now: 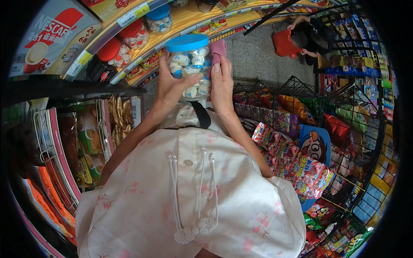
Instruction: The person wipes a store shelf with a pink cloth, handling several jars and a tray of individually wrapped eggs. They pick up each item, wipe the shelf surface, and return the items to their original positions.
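Observation:
A clear plastic jar [190, 69] with a blue lid, filled with small white and blue wrapped pieces, is held in front of me at the top middle. My left hand [174, 80] grips its left side, the thumb lying across the front. Against the jar's right side rests my right hand [222, 80], with a pink cloth [218, 50] held under its fingers. The cloth sticks up beside the lid and touches the jar. The lid looks closed.
A wooden shelf [180, 30] at the upper left bears red-lidded jars [109, 50] and a blue-lidded jar [158, 19]. Wire racks [300, 87] with snack packets stand at the right, hanging packets [88, 142] at the left. A person [314, 35] holds something red at the upper right.

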`<state>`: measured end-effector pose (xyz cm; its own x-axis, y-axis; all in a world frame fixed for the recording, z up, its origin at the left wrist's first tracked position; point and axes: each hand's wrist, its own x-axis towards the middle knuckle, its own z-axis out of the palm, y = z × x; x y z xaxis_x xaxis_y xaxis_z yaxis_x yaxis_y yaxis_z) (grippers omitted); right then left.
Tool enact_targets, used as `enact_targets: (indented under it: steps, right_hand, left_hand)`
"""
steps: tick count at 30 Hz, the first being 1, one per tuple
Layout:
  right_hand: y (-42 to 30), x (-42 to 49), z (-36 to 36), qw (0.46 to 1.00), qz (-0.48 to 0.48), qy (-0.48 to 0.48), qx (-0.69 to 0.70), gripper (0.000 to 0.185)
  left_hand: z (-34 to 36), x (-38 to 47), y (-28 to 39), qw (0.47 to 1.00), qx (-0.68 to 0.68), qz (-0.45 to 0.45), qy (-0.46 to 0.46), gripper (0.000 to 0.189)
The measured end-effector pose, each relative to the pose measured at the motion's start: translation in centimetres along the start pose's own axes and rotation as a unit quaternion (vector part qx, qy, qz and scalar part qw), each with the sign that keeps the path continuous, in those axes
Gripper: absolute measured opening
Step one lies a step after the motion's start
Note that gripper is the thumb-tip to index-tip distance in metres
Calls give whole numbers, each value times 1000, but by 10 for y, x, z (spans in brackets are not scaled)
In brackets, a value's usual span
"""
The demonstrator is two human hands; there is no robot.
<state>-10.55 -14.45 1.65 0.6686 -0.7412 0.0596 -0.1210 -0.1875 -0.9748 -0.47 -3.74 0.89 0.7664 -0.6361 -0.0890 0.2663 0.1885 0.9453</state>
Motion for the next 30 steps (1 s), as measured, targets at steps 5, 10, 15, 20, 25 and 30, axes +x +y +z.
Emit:
enact_targets:
  steps: [5,10,15,20,25,30]
  right_hand:
    - [13,7,-4,925,246,-28,287,51]
    - [19,-3,0,781,377,-69,493,58]
    - [20,-6,-5,800,373,-57,466,66]
    - [31,2,-10,812,358,-20,460,68]
    - [35,1,-11,808,353,-47,470,76]
    - [37,2,-12,807,386,-47,445,76]
  left_hand:
    - [2,-4,10,996,42,67,-40,123]
    - [5,-10,10,951,224,210,-37,129]
    - [-2,-13,12,934,290,182,-105,133]
    - [-4,-13,25,886,337,288,-140,130]
    - [4,-12,40,875,387,252,-144,126]
    - [7,-9,52,864,436,201,-152,117]
